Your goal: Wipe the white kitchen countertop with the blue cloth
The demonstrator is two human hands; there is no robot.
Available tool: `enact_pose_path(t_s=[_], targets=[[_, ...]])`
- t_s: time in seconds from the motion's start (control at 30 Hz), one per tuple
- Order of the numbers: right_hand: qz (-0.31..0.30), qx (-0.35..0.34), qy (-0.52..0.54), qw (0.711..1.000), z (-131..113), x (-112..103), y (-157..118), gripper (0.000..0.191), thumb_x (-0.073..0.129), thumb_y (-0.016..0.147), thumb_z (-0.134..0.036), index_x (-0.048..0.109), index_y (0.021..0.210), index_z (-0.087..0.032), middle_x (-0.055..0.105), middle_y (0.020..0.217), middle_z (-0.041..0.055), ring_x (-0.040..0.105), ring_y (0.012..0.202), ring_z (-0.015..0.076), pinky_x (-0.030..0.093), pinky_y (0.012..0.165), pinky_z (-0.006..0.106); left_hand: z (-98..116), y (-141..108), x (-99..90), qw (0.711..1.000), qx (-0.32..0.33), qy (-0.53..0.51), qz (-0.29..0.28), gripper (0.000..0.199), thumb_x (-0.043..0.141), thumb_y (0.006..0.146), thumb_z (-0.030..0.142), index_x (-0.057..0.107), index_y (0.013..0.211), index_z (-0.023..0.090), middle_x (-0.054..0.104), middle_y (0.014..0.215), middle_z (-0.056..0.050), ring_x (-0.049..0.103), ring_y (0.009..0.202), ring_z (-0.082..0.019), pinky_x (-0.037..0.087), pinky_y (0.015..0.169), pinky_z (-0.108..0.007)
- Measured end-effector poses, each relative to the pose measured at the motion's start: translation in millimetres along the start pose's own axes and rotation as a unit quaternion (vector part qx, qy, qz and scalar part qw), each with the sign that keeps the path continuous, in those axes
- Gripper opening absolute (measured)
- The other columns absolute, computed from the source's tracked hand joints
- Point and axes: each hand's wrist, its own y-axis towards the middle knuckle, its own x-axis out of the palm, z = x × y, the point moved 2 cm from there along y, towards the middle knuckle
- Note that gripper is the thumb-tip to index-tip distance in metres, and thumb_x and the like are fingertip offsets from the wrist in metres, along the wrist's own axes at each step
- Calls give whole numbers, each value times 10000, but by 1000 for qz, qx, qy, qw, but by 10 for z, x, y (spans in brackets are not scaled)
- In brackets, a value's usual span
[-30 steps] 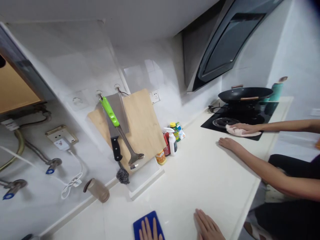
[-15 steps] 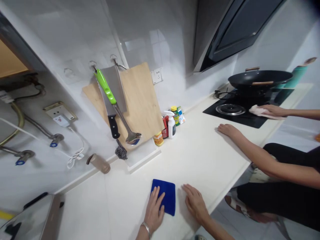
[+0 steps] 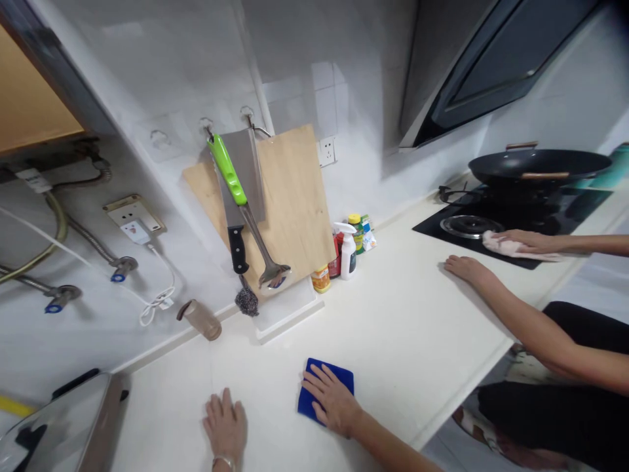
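A folded blue cloth (image 3: 339, 373) lies on the white countertop (image 3: 383, 341). My right hand (image 3: 334, 400) rests flat on top of it, fingers stretched out and spread across the cloth. To the left, my left hand (image 3: 226, 423), with a bracelet at the wrist, is laid palm down on the bare counter, its fingers spread and holding nothing. A gap of counter separates that hand from the cloth.
At right another person's hand (image 3: 533, 241) presses a pale cloth (image 3: 501, 246) on the black stove (image 3: 442, 229) beside a wok (image 3: 540, 164). A cutting board (image 3: 295, 196), cleaver (image 3: 238, 246) and ladle (image 3: 255, 229) hang by the wall. A spray bottle (image 3: 348, 252) stands behind.
My left hand has left the blue cloth and moved left onto the counter. My right hand has moved left onto the cloth. The co-worker's cloth has shifted left toward the burner.
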Motion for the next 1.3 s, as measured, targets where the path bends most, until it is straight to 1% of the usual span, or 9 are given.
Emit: enact_pose_path(t_s=[0.13, 0.4, 0.63, 0.77, 0.83, 0.97, 1.1, 1.2, 1.3], targets=[[60, 51, -57, 995, 422, -63, -48, 589, 430, 895, -261, 368, 1481, -268, 388, 1551, 13, 263, 1462, 245, 213, 1209, 491, 54, 39, 101, 998, -63, 20, 18, 606, 260, 931, 421, 420, 1454, 162, 322, 1573, -208, 239, 1475, -360, 207, 1167, -606], [159, 218, -185, 945, 1477, -366, -81, 505, 413, 907, -340, 490, 1403, -279, 418, 1533, 52, 235, 1464, 316, 202, 1160, 610, 120, -24, 163, 994, -33, 70, 79, 598, 258, 931, 383, 442, 1440, 129, 400, 1527, -224, 283, 1457, -366, 267, 1141, -596], [192, 328, -208, 901, 1755, -365, 431, 569, 361, 895, -327, 444, 1432, -157, 405, 1525, 150, 214, 1455, 371, 171, 1126, 669, 130, -20, 176, 993, -33, 82, 81, 591, 254, 934, 372, 431, 1446, 136, 384, 1536, -222, 269, 1459, -374, 281, 1129, -607], [221, 399, -215, 864, 1634, -285, 802, 628, 333, 900, -297, 353, 1453, 3, 355, 1521, 259, 171, 1454, 437, 131, 1103, 723, 118, -35, 211, 991, -16, 90, 93, 588, 241, 943, 368, 423, 1449, 131, 379, 1536, -226, 242, 1469, -375, 270, 1135, -610], [213, 410, -206, 863, 1516, -218, 945, 631, 337, 897, -287, 358, 1441, 31, 330, 1526, 279, 153, 1453, 462, 123, 1093, 743, 114, -42, 228, 990, -12, 94, 105, 587, 236, 943, 359, 419, 1452, 129, 373, 1539, -226, 223, 1476, -373, 258, 1140, -612], [179, 382, -172, 890, 1162, -31, 1182, 646, 354, 884, -286, 334, 1463, 0, 295, 1546, 264, 154, 1459, 454, 117, 1088, 764, 116, -46, 236, 989, -20, 101, 106, 584, 236, 940, 352, 425, 1450, 139, 356, 1552, -220, 202, 1485, -366, 244, 1147, -616], [132, 340, -131, 922, 605, 264, 1381, 648, 355, 879, -284, 335, 1469, -16, 274, 1559, 243, 142, 1463, 453, 77, 1097, 774, 122, -53, 211, 992, -31, 95, 82, 577, 263, 938, 354, 429, 1449, 141, 370, 1547, -216, 217, 1481, -361, 243, 1153, -607], [94, 258, -90, 957, 110, 518, 1402, 676, 394, 874, -304, 287, 1505, -86, 269, 1571, 196, 125, 1472, 437, 67, 1104, 778, 115, -59, 189, 992, -39, 92, 83, 572, 292, 929, 350, 435, 1446, 152, 383, 1543, -205, 227, 1480, -350, 237, 1158, -604], [64, 143, -75, 985, -279, 691, 1216, 709, 435, 883, -381, 258, 1523, -134, 231, 1590, 151, 113, 1479, 419, 93, 1143, 737, 101, -63, 175, 992, -38, 88, 86, 567, 310, 922, 349, 450, 1437, 157, 387, 1540, -208, 245, 1473, -353, 246, 1156, -601]])
